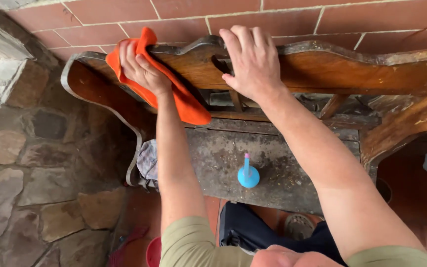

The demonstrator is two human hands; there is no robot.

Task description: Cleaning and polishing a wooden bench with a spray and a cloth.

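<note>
blue bottle (248,175) on bench seat (223,163), grey rag (148,163) beside, hands (142,66) above

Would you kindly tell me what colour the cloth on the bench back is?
Bright orange cloth, held by the left hand; head view.
</note>
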